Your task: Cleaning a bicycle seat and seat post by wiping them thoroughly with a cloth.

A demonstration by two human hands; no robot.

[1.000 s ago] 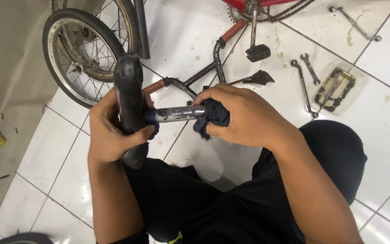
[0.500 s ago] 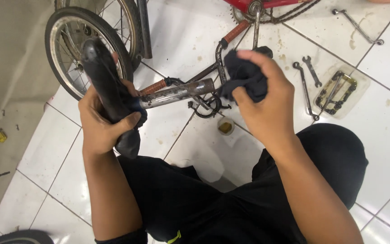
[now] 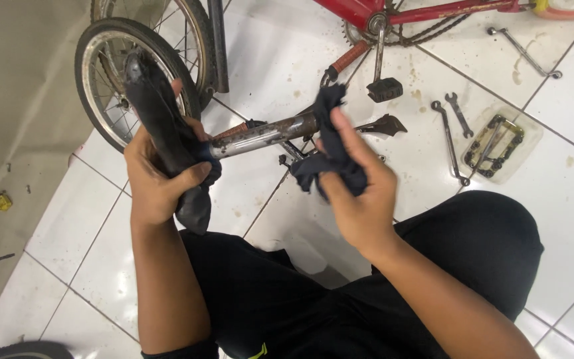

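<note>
Saddle [image 3: 161, 133] looking stiff and heavy; left hand [image 3: 157, 183] is clenching it, right hand [image 3: 357, 186] pinching limp rag [image 3: 330, 156] against post [image 3: 267, 133].

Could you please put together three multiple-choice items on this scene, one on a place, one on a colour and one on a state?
1. Where do the two loose metal spanners lie?
A. On the white tiled floor
B. On the person's lap
C. On the small spoked bicycle wheel

2. What colour is the crumpled rag in the right hand?
A. Yellow
B. Dark navy
C. White

3. How does the left hand stand?
A. Open, empty
B. Flat on the floor
C. Closed around the black bicycle saddle

Answers: 1 A, they rest on tiles beside the transparent tray. 2 B, the cloth looks dark blue-black. 3 C, its fingers wrap the saddle.
</note>
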